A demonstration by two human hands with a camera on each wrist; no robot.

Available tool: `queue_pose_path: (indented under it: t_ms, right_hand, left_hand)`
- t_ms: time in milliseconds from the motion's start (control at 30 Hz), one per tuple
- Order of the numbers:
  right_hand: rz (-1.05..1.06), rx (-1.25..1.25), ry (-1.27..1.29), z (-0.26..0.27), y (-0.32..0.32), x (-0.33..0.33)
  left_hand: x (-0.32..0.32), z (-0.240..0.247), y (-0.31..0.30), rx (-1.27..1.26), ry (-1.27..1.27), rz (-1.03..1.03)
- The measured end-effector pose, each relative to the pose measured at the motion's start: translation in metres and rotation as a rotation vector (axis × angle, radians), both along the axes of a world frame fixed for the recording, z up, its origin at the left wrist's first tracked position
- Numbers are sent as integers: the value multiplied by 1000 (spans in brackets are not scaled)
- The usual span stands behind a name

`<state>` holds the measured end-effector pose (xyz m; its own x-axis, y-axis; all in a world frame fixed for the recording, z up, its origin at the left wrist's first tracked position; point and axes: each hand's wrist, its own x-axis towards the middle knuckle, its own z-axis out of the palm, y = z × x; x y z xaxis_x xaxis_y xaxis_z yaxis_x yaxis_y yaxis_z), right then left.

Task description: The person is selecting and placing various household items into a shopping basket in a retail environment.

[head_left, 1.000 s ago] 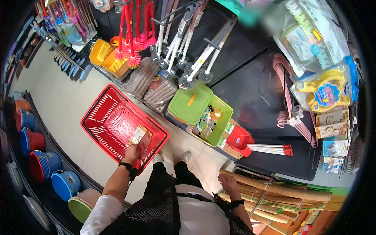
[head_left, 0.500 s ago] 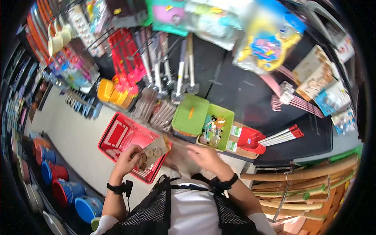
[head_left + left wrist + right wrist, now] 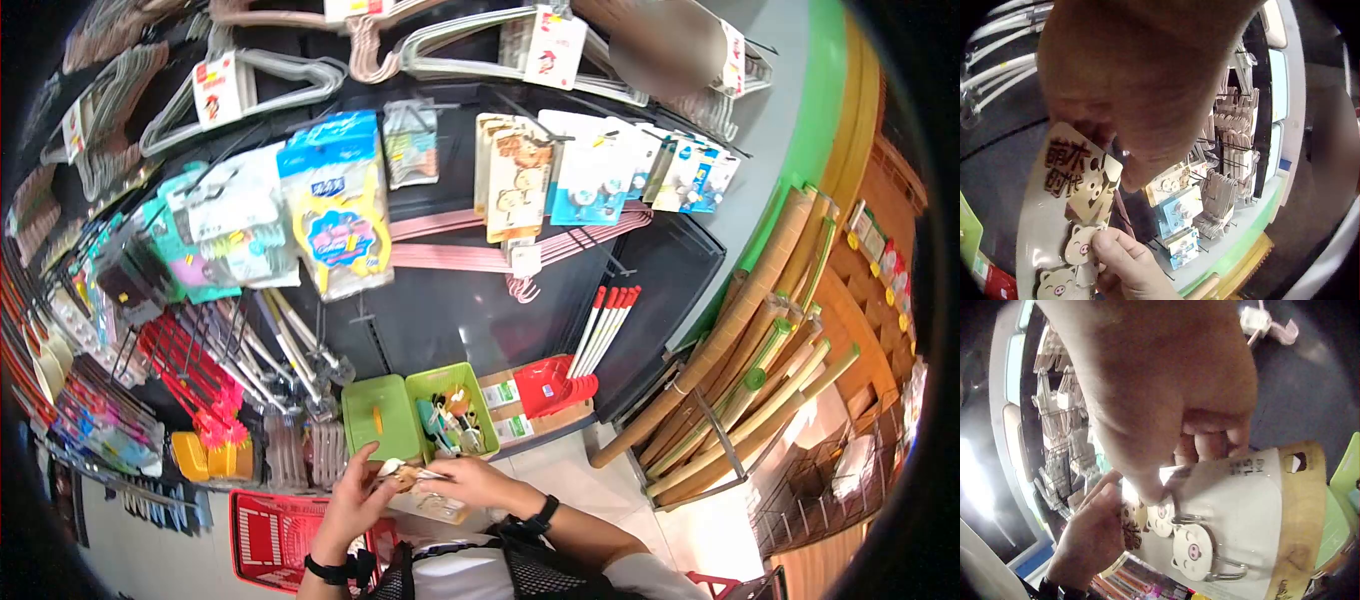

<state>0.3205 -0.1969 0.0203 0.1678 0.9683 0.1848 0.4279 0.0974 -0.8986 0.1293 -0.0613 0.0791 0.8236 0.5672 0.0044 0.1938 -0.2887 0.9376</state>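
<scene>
Jointly supported: a glossy cream card pack (image 3: 1235, 494) with a brown wood-grain end band, held between two hands

The card pack is in front of the person's torso, raised above the floor. The head view shows a red slotted plastic basket (image 3: 262, 540) lower and to the left, and a lime-green plastic bin (image 3: 445, 380) of small utensils just beyond the hands. Two cream, pig-faced hooks (image 3: 1194, 553) with silver wire loops are mounted on the pack's face.

The step in hand appears to be steadying and turning the pack for a closer look. Done well, it calls for light pressure at the edges, with the sheet supported at both ends so that it does not buckle. The thumb would be better placed on bare card than on a hook, since a firm push there could loosen the mounting. A slight tilt away from the light should reduce glare on the glossy surface.

The right hand (image 3: 480, 485) pinches the pack narrowly: its thumb lies at the edge of one pig face, while its curled fingers pass behind the card. The left hand (image 3: 360, 495) holds the end printed with dark brown lettering (image 3: 1063, 169), thumb and fingers close together; their exact contact is partly hidden. The pack thus spans both grips, its wood-grain band projecting beyond the right fingers.
</scene>
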Motion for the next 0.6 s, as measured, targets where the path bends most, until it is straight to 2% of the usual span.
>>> queue_pose_path:
  t_ms: [33,100,133,167,267,467,600]
  right_hand:
    - [-68,-123,73,2,-10,10]
    - [-166,-127,172,-5,-27,30]
    - [-254,-147,269,-7,-33,39]
    - [-263,-134,272,0,-38,47]
    - [-475,62,459,17,-45,73]
    - [-528,244,410,77,-44,141]
    - [-576,402,326,123,-35,191]
  left_hand:
    - [8,-4,-2,15,-1,-14]
    - [25,-11,-7,-258,-87,50]
    - [35,-15,-6,-220,-88,-12]
    - [46,-13,-6,-210,-86,-23]
    - [89,10,-18,-364,-144,-103]
    - [188,56,-12,-153,-278,-129]
    - [251,108,-7,-42,-363,-125]
